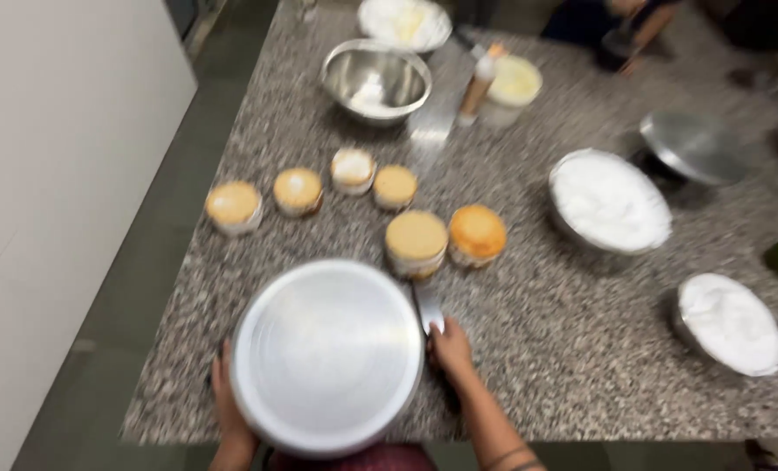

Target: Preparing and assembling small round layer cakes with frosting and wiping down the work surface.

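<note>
I have a round metal turntable (328, 353) gripped at the near edge of the speckled granite counter (546, 340), its flat top facing up and bare. My left hand (225, 410) curls around its left rim, fingers wrapped against the side; my right hand (450, 349) presses the right rim and also seems to pinch the handle of a flat metal spatula (427, 307), whose blade points away from me. The view is blurred, so I cannot tell how firmly the spatula is held.

I judge this to be the step of setting the turntable in place. The next move, as I read it, calls for a free hand and a steady disc.

Just beyond the turntable stand two small round layered cakes, one paler (416, 242) and one more orange (477, 234), side by side. Further back sits a loose row of four smaller cakes (298, 190). To the right are two bowls of white cream, a larger one (610, 202) and a nearer one (729, 323), well apart from my hands, and a second metal turntable (691, 146) behind them. At the far end are a steel mixing bowl (376, 78), a squeeze bottle (479, 83), a tub of pale cream (513, 85) and another bowl (404, 22). Another person's hand (631, 39) works at the far edge.
</note>
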